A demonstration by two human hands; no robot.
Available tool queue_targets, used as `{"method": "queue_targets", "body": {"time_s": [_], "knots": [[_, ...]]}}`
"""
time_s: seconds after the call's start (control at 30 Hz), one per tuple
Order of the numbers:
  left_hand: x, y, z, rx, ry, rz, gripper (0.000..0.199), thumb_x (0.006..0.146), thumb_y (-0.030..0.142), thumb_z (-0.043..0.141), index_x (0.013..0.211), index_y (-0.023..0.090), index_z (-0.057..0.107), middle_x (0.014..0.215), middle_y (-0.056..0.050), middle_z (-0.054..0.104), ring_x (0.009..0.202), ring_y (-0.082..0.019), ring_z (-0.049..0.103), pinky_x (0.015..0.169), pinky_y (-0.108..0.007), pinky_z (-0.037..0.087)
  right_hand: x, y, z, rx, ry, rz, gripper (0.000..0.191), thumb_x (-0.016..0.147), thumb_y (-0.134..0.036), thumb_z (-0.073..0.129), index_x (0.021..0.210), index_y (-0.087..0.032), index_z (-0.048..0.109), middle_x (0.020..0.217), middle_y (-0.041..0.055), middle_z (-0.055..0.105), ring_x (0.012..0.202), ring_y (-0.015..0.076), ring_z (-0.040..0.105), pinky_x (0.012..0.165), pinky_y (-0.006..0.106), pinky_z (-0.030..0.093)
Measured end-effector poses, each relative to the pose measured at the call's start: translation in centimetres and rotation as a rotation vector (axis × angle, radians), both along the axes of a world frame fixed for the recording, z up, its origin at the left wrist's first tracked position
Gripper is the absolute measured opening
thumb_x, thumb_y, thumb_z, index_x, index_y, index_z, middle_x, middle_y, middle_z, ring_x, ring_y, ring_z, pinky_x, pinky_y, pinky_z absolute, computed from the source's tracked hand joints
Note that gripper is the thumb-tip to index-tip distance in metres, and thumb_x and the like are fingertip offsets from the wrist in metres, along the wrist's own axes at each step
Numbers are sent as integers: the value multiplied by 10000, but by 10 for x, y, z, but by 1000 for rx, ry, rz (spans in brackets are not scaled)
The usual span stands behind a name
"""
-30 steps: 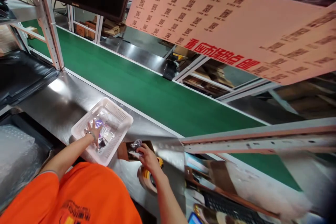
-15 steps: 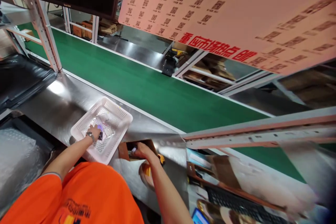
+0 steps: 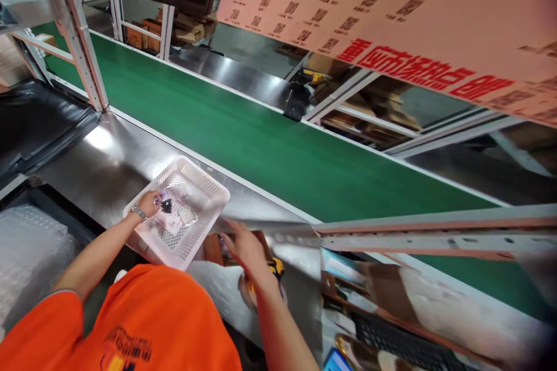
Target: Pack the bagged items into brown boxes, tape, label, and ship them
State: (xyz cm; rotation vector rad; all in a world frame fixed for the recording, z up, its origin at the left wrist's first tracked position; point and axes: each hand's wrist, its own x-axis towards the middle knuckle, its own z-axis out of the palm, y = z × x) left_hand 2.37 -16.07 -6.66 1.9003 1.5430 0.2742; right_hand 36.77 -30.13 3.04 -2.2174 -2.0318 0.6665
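My left hand, with a watch on its wrist, is over the near left side of a white plastic basket. Its fingers are closed on the edge of a small purple plastic packet with something dark in it. Other clear and pale packets lie in the basket. Just right of the basket, my right hand is above a small open brown carton, fingers stretched out and apart, nothing seen in them. The carton's contents are mostly hidden by that hand.
A yellow and black tape dispenser stands by my right forearm. Beyond the steel table runs a green conveyor belt. Bubble wrap lies at the left, a keyboard at the right. A pink QR-code board hangs overhead.
My left hand has drawn back towards the basket's left edge with the purple packet. My right hand has lifted out of the carton and its fingers have spread. The view has shifted slightly.
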Motion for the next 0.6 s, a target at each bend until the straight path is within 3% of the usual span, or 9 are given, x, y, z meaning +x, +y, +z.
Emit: {"method": "queue_targets", "body": {"time_s": [0.07, 0.17, 0.27, 0.33, 0.4, 0.5, 0.6], "knots": [[-8, 1, 3, 28, -63, 41, 213, 847, -2, 608, 971, 142, 703, 1075, -90, 774, 1038, -220, 719, 989, -336, 548, -39, 21, -14, -39, 68, 64, 530, 1034, -258, 583, 1557, -193, 636, 1520, 152, 668, 1362, 299, 663, 1145, 360, 494], [-18, -3, 5, 52, -254, 173, 163, 788, 25, 636, 869, 157, 687, 937, -58, 771, 901, -205, 717, 904, -330, 551, -93, 58, -51, -175, 43, 95, 633, 1008, -153, 579, 1639, -181, 542, 1530, 182, 639, 1300, 288, 675, 1125, 345, 490], [-26, -11, 7, 63, -418, 281, 136, 740, 54, 650, 805, 170, 679, 845, -28, 753, 820, -189, 696, 841, -310, 531, -126, 86, -90, -204, -35, 57, 725, 1018, -171, 613, 1709, -91, 408, 1619, 298, 513, 1399, 363, 593, 1187, 417, 440], [-31, -17, 8, 41, -468, 332, 136, 717, 70, 657, 800, 173, 686, 826, -20, 748, 794, -185, 682, 817, -303, 521, -133, 95, -110, -206, -80, 29, 754, 1022, -192, 621, 1716, -40, 369, 1615, 348, 483, 1449, 427, 542, 1185, 470, 442], [-37, -21, 10, 9, -525, 404, 127, 695, 90, 674, 791, 173, 687, 825, -23, 750, 785, -187, 671, 809, -307, 518, -134, 99, -122, -209, -125, 10, 689, 1039, -175, 563, 1699, -52, 408, 1534, 322, 558, 1406, 417, 575, 1137, 462, 483], [-45, -24, 10, -29, -555, 468, 126, 681, 110, 687, 789, 174, 688, 821, -24, 753, 760, -185, 660, 791, -309, 516, -127, 102, -131, -207, -171, 6, 549, 1045, -172, 512, 1585, -84, 567, 1377, 264, 661, 1261, 357, 655, 1061, 423, 531], [-48, -26, 8, -32, -571, 485, 130, 665, 102, 687, 772, 175, 688, 777, -16, 738, 715, -177, 643, 753, -298, 512, -120, 108, -134, -222, -203, 12, 446, 1029, -205, 549, 1435, -100, 699, 1335, 253, 676, 1228, 352, 665, 1005, 404, 551]]}}
